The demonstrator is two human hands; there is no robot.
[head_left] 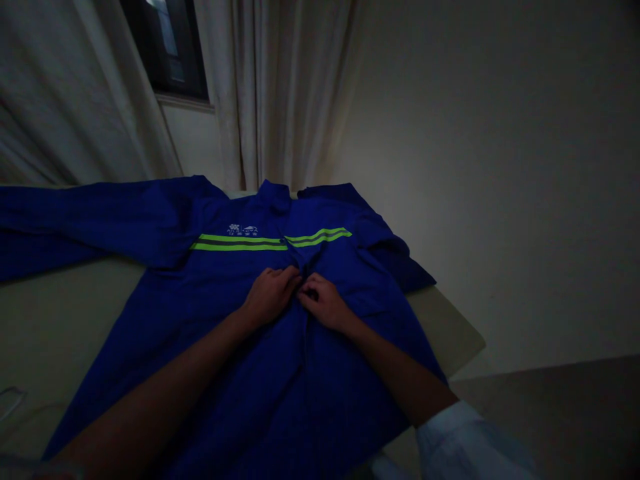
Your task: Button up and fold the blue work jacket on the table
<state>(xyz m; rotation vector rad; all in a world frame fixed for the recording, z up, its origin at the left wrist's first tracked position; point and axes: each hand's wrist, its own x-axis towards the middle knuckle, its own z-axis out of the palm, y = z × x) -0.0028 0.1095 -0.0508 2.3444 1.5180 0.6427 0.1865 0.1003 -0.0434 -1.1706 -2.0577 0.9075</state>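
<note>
A dark blue work jacket (280, 373) lies spread face up on a beige table (55, 320), with its collar (274, 197) at the far side. Two lime-green reflective stripes (240, 241) cross its chest, and a small white printed logo (243, 229) sits above them. My left hand (273, 297) and my right hand (325, 303) meet at the jacket's front opening, their fingertips close together on the fabric edges. The fingertips are partly hidden in the folds. A white shirt cuff (450, 440) shows on my right forearm.
One jacket sleeve (85, 227) stretches off the table's left side, and the other folds at the right (400, 260). A thin white cord (13, 400) lies at the left. Beyond the table's corner are a wall, beige curtains (265, 87), a dark window (167, 47) and the floor (550, 413).
</note>
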